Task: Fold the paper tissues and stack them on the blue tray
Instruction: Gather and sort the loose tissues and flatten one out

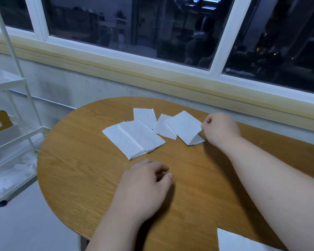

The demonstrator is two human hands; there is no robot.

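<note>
right hand (220, 129): grip pinching folded tissue (184, 126) corner
left hand (145, 185): grip released, resting on table (80, 169)
tissue pile (134, 140): faint diagonal embossing, seemingly

A home corner: round wooden table (98, 178) beside window (134, 24), white shelf rack (11, 105).

You are facing a round brown wooden table (76, 171). Behind it a white-framed window (134, 26) is showing night above a pale wooden sill (116, 69); left of it a white metal shelf trolley (16, 134) is standing on grey floor (25, 225).
</note>
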